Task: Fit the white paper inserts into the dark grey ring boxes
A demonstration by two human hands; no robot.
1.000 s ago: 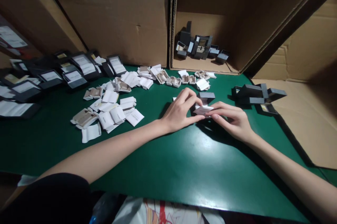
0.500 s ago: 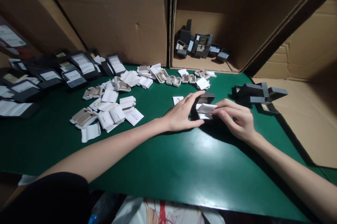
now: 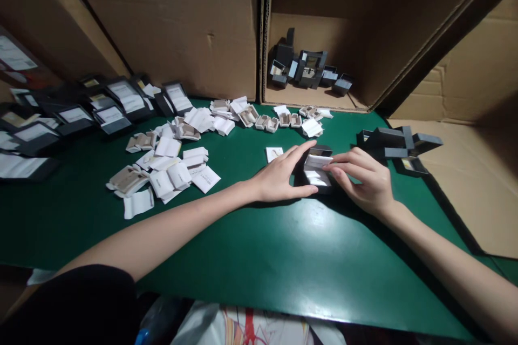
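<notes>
A small black box [image 3: 324, 190] with its lid raised stands on the green table. My left hand [image 3: 277, 178] wraps it from the left, thumb at the near edge and fingers at the far side. With thumb and fingertips, my right hand [image 3: 364, 178] pinches the right edge of a folded white insert [image 3: 318, 162] at the box's opening. The lower part of the insert lies within the box walls. Just behind my left hand is a flat white card [image 3: 274, 154] with a small thin item on it, too small to name.
Loose white inserts [image 3: 170, 172] lie in piles to the left. Open black boxes [image 3: 121, 102] crowd the far left. More black boxes [image 3: 394, 142] stand at the right, and others sit inside a cardboard carton [image 3: 319, 21] at the back.
The black box and both hands have shifted slightly to the right. More of the box's near wall and of the white insert's inside shows now.
</notes>
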